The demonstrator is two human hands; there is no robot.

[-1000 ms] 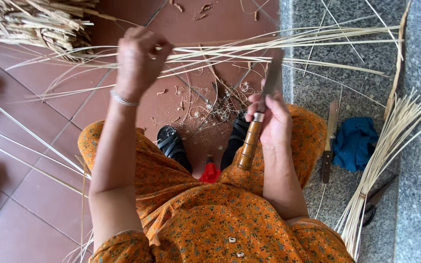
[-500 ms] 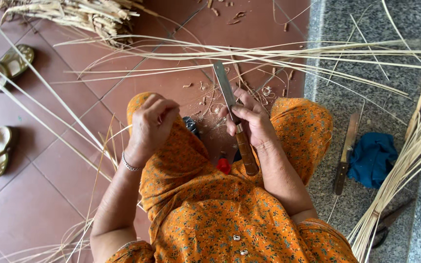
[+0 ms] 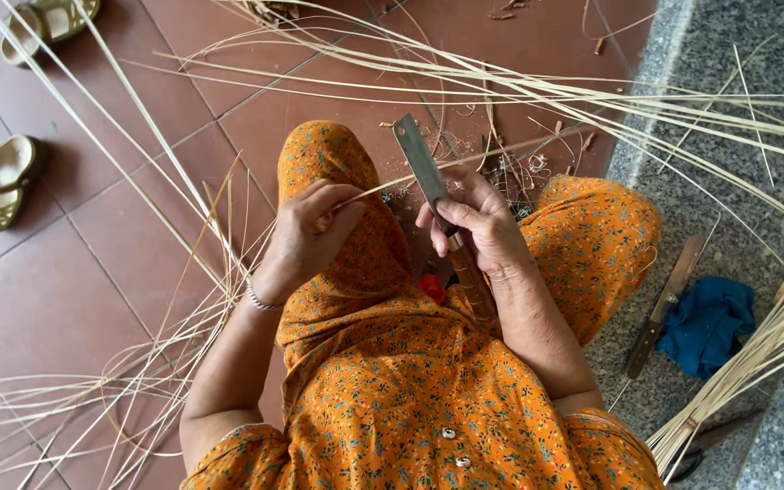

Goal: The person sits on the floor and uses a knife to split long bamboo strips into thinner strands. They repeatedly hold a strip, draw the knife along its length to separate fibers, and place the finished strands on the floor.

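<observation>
Since 1 s ago, her left hand (image 3: 306, 231) is coming down from the raised strips to her knee, fingers now pinching 1 thin strip (image 3: 501, 150) that is running right, across the knife (image 3: 437, 204). Her right hand (image 3: 478, 222) is gripping the knife's wooden handle, blade pointing away over the floor (image 3: 74, 299). Judging by this, she is feeding the strip against the blade for another shaving pass. A second knife (image 3: 660, 308) is lying beside a blue cloth (image 3: 705, 322).
</observation>
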